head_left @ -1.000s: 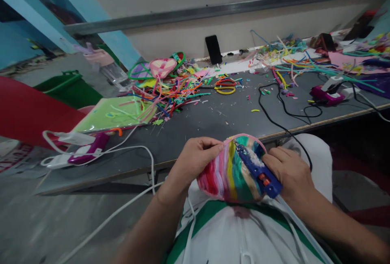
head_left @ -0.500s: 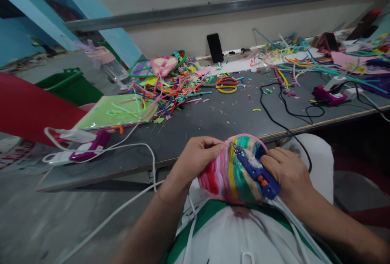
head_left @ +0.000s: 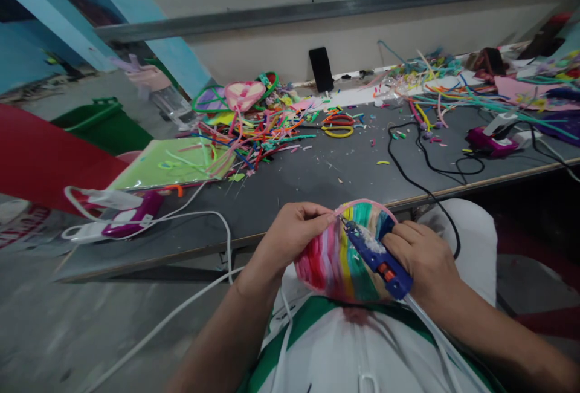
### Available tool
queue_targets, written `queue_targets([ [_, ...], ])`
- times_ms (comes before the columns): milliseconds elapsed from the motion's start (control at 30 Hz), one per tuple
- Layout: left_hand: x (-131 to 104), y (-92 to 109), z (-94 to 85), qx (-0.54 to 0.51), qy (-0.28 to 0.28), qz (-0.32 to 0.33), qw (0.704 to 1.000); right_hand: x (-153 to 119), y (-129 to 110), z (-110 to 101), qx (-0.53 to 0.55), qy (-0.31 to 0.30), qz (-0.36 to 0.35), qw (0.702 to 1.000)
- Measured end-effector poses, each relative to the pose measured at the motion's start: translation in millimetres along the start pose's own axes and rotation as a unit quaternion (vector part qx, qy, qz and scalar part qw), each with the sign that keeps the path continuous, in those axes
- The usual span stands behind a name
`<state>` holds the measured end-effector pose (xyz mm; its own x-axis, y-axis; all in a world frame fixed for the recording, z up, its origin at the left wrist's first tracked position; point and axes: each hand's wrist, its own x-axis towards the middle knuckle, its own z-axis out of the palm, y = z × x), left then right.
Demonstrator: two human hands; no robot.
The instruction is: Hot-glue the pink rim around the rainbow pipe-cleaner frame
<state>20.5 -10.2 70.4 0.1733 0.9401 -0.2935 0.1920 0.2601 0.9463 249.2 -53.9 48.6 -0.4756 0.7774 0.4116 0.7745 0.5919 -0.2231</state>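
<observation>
A rainbow-striped fuzzy panel (head_left: 319, 263), apparently made of pipe cleaners and edged with a pink strip, rests against my lap. At its upper left edge, my left hand (head_left: 296, 230) pinches the pink rim between thumb and fingers. My right hand (head_left: 419, 251) is wrapped around a blue hot glue gun (head_left: 374, 254) whose body crosses the panel diagonally. Its nozzle points up and left, close to my left fingertips; whether it touches the rim I cannot tell. Whitish residue covers the top of the gun. My right palm and the trigger are hidden.
Loose pipe cleaners (head_left: 267, 136), scissors with yellow and red handles (head_left: 338, 131) and a propped phone (head_left: 321, 69) lie along the grey table (head_left: 317, 169). White cords (head_left: 217, 217) hang over its front edge near my left arm. A green bin (head_left: 102, 127) stands at left.
The glue gun has shifted slightly left and down across the panel, its nozzle now nearer the pinched rim. My left hand has stayed nearly still.
</observation>
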Motion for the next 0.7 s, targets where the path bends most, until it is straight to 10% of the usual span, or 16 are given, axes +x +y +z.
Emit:
queue_targets([
  [700,-2,-1,-0.5,0.002,-0.006,-0.006,1.000,-6,18,-4,-0.047,0.006,0.030,0.998],
])
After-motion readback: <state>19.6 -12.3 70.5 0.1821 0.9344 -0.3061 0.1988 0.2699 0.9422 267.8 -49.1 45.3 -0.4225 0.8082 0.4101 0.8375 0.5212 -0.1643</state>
